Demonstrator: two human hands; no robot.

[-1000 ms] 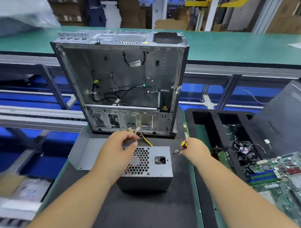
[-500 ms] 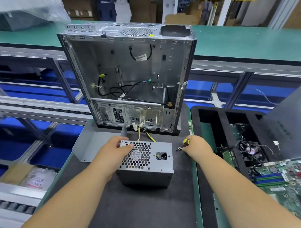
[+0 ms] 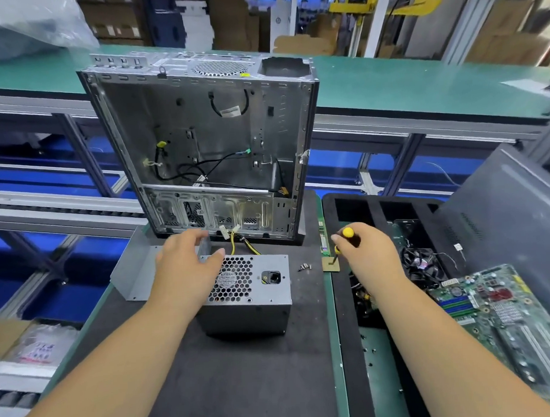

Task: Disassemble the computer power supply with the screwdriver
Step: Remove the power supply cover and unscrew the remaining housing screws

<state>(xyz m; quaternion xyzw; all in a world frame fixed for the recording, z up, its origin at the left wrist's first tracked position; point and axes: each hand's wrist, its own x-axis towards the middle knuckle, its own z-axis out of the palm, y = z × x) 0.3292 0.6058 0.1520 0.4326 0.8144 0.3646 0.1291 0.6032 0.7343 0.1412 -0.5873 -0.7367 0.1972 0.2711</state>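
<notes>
Count at bench: 1 power supply (image 3: 248, 290). 1 screwdriver (image 3: 343, 241). 1 open computer case (image 3: 209, 142), standing upright. 1 loose metal cover panel (image 3: 135, 269). 1 motherboard (image 3: 502, 312). 1 cooling fan (image 3: 420, 262). 1 small cluster of loose screws (image 3: 305, 266); exact number unresolved, at least 2. Hands: 2, left hand (image 3: 188, 264), right hand (image 3: 369, 255).

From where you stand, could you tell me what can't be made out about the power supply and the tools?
All in the head view:
- Power supply: its left part is covered by the left hand; any screws there are hidden.
- Screwdriver: the right hand wraps its handle; the tip is too small to judge.
- Loose screws: too small to count.
- Fan label: blurred, unreadable.
- Motherboard: cut off by the right edge.
</notes>
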